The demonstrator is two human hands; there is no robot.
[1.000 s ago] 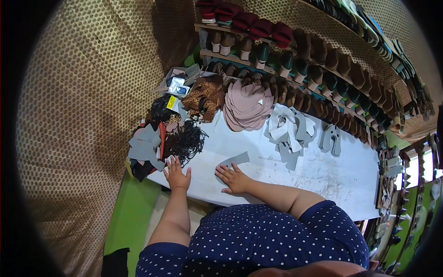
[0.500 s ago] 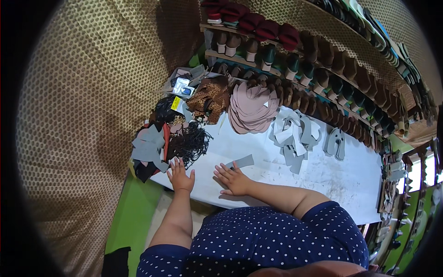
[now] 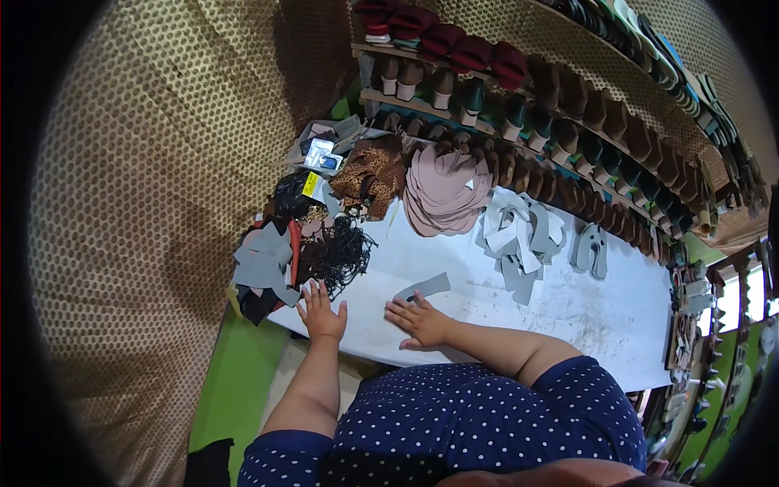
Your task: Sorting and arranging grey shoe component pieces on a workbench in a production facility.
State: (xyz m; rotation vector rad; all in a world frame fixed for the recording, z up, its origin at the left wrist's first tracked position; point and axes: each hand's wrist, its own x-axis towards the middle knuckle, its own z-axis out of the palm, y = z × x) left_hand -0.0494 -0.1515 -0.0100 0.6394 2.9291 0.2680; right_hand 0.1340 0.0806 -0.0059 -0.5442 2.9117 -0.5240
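Observation:
On the white tabletop (image 3: 381, 329) near its front edge, my left hand (image 3: 323, 315) lies with fingers spread beside a heap of scraps. Its fingertips are close to a tangle of black cords (image 3: 337, 253) and some grey cut pieces (image 3: 264, 261). Flat and open, my right hand (image 3: 423, 321) rests on the table to the right. Just beyond its fingers is a curved grey strip (image 3: 428, 286), which looks like a cut shoe piece. Neither hand grips anything.
Behind lie a round pile of pink cut pieces (image 3: 446, 195), leopard-print material (image 3: 369, 174), a loose grey-white pile (image 3: 519, 235) and grey sole-shaped pieces (image 3: 590, 252). Shelves (image 3: 454, 114) of shoes and shoe forms run along the back. A patterned curtain (image 3: 162, 203) hangs left.
My right hand has slid slightly right and toward me, uncovering more of the grey strip. My left hand has hardly moved.

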